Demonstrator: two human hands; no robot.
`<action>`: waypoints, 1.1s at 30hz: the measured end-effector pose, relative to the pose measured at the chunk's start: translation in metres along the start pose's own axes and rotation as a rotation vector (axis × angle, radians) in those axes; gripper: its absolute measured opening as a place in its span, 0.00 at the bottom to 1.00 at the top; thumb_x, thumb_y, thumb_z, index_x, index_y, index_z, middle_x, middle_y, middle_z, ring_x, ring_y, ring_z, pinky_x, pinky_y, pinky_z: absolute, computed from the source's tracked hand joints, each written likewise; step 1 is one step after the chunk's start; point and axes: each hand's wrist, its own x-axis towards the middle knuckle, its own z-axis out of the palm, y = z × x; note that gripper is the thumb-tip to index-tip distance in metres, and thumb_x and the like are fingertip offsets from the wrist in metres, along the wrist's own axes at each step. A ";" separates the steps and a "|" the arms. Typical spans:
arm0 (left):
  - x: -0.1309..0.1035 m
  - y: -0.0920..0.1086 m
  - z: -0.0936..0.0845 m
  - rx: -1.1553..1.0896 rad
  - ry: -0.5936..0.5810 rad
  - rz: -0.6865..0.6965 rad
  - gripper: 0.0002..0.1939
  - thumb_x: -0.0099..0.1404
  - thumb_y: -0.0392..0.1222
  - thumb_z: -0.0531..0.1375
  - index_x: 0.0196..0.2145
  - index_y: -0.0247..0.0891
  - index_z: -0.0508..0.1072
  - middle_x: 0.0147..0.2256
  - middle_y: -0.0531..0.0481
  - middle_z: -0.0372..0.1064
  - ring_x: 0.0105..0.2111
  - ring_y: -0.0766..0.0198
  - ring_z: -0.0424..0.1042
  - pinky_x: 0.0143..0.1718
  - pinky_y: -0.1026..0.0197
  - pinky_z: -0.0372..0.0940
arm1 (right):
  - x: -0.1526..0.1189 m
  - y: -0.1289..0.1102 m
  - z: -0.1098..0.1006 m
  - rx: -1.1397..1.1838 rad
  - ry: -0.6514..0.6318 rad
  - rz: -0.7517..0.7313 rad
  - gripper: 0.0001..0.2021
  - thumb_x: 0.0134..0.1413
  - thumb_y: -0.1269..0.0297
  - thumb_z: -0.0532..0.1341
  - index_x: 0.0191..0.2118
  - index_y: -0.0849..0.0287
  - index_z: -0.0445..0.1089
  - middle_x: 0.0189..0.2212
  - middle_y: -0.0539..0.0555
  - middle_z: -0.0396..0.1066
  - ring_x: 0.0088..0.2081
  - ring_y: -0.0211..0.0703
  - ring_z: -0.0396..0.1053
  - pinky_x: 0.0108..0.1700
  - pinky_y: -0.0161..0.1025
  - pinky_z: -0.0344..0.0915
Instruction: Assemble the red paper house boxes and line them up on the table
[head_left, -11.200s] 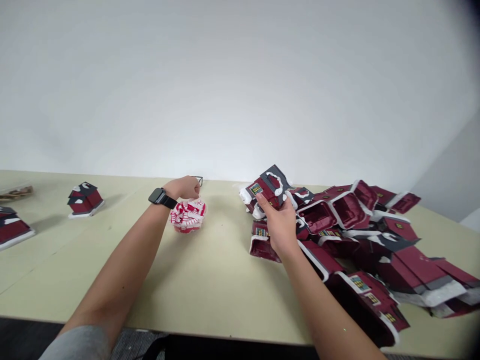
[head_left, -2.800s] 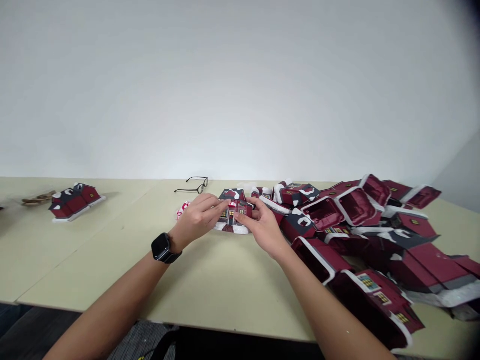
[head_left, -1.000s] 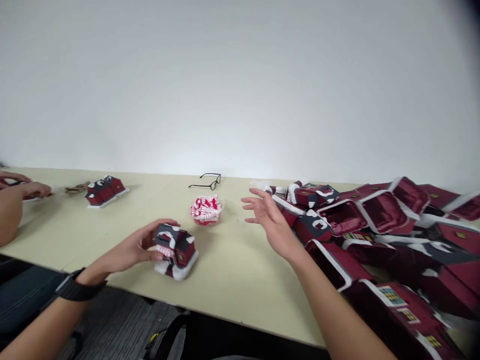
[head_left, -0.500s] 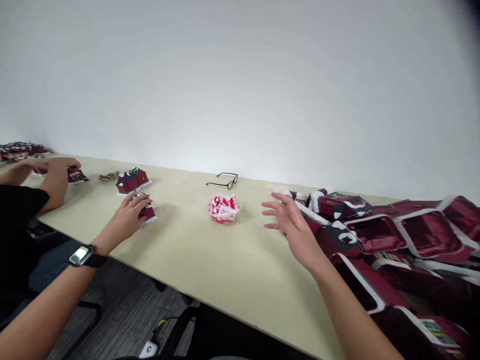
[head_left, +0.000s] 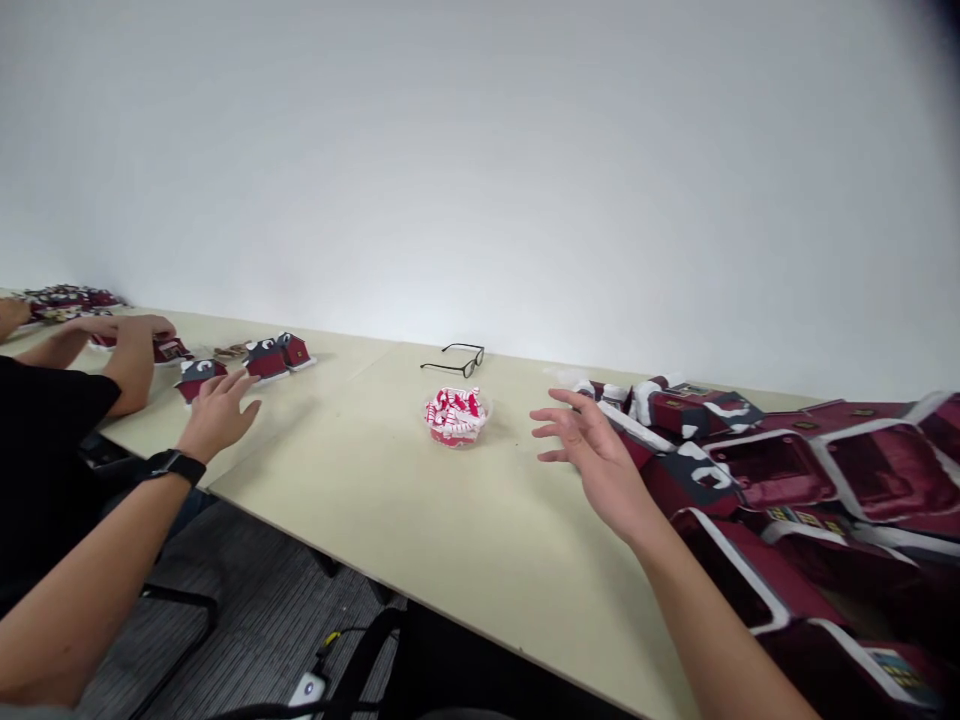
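My left hand (head_left: 219, 412), with a black watch on the wrist, is at the left of the table, fingers apart and holding nothing visible. Just beyond its fingertips sits a small dark red house (head_left: 199, 378) with a grey, snow-patched roof. Another red house (head_left: 271, 358) stands a little to its right. My right hand (head_left: 589, 440) hovers open beside the pile of red houses (head_left: 694, 475), fingers spread and pointing left. Between my hands stands a clear round bowl (head_left: 455, 418) with red-and-white striped pieces inside.
Black-framed glasses (head_left: 457, 361) lie behind the bowl on the pale table (head_left: 390, 480). At the left, a person in black (head_left: 49, 440) has their hands on a red house (head_left: 171, 349). More small houses (head_left: 71, 298) are heaped at the far left.
My left hand has moved left and come off the house it was touching, which now stands nearer the other person. My right hand stays open near the pile. The view has shifted slightly.
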 end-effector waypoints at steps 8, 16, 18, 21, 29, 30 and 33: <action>0.035 0.238 -0.011 -0.389 -0.018 0.388 0.20 0.75 0.49 0.53 0.55 0.37 0.74 0.53 0.41 0.76 0.54 0.51 0.73 0.59 0.47 0.67 | 0.005 0.013 0.000 -0.138 0.135 -0.046 0.17 0.61 0.52 0.62 0.49 0.55 0.72 0.46 0.57 0.78 0.46 0.49 0.75 0.44 0.46 0.74; 0.064 0.473 0.020 -0.835 -0.251 0.957 0.28 0.67 0.35 0.61 0.64 0.42 0.65 0.65 0.42 0.66 0.64 0.53 0.65 0.67 0.47 0.59 | 0.011 0.010 -0.015 -0.222 0.602 -0.320 0.13 0.55 0.66 0.59 0.46 0.56 0.72 0.47 0.57 0.75 0.48 0.48 0.74 0.52 0.48 0.70; 0.074 0.493 0.033 -0.853 -0.289 0.924 0.29 0.64 0.35 0.63 0.62 0.41 0.67 0.61 0.40 0.70 0.61 0.51 0.68 0.63 0.47 0.62 | 0.013 0.010 -0.019 -0.185 0.700 -0.292 0.16 0.53 0.66 0.60 0.49 0.56 0.71 0.51 0.58 0.72 0.50 0.48 0.73 0.54 0.50 0.70; 0.082 0.501 0.042 -0.805 -0.425 0.920 0.17 0.63 0.37 0.63 0.51 0.38 0.77 0.49 0.42 0.78 0.48 0.52 0.75 0.52 0.53 0.66 | 0.014 0.008 -0.021 -0.144 0.782 -0.258 0.21 0.50 0.66 0.61 0.52 0.56 0.70 0.57 0.60 0.67 0.50 0.48 0.72 0.57 0.51 0.69; 0.102 0.467 0.036 -1.106 -0.618 0.689 0.12 0.61 0.48 0.67 0.33 0.36 0.76 0.32 0.52 0.72 0.34 0.62 0.69 0.38 0.61 0.60 | 0.016 0.012 -0.018 -0.207 0.830 -0.403 0.20 0.52 0.67 0.60 0.52 0.55 0.68 0.59 0.60 0.65 0.64 0.52 0.62 0.69 0.56 0.57; 0.105 0.461 0.033 -1.193 -0.651 0.605 0.13 0.61 0.50 0.68 0.33 0.36 0.75 0.31 0.53 0.71 0.33 0.63 0.68 0.39 0.61 0.60 | 0.017 0.013 -0.017 -0.217 0.839 -0.419 0.21 0.52 0.66 0.61 0.54 0.54 0.67 0.60 0.60 0.64 0.66 0.52 0.60 0.71 0.57 0.53; 0.110 0.453 0.024 -1.483 -0.764 0.382 0.17 0.61 0.53 0.68 0.32 0.36 0.73 0.32 0.52 0.71 0.35 0.65 0.69 0.44 0.59 0.63 | 0.016 0.015 -0.013 -0.139 0.806 -0.381 0.30 0.53 0.61 0.67 0.61 0.53 0.62 0.66 0.61 0.59 0.69 0.50 0.55 0.74 0.54 0.48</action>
